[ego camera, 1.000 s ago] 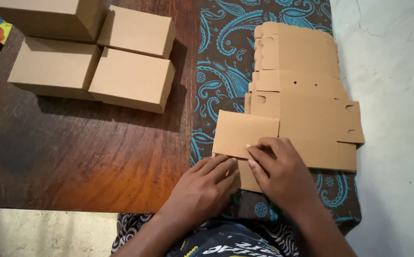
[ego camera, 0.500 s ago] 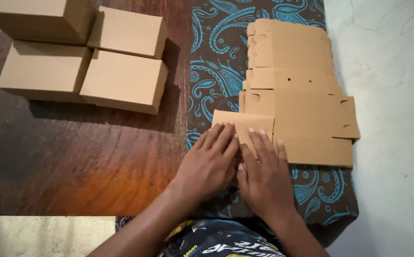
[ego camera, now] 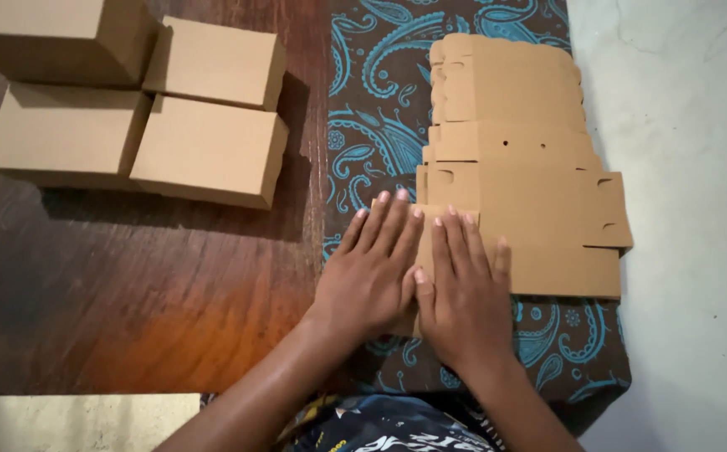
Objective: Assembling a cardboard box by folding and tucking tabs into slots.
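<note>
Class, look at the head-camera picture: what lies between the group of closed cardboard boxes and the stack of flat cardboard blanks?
In the head view, a strip of bare wooden table and patterned cloth separates the boxes from the blanks. Nothing stands there.

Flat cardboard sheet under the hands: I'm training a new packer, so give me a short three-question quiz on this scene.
1. True or false: both hands lie flat, palms down, on the flat cardboard sheet.
2. How many folded boxes stand on the wooden table?
3. What does the sheet lie on? A) bare wood B) patterned blue cloth C) white floor

Key
1. True: left hand and right hand press side by side.
2. Four, grouped at upper left.
3. B, the patterned cloth.
</note>
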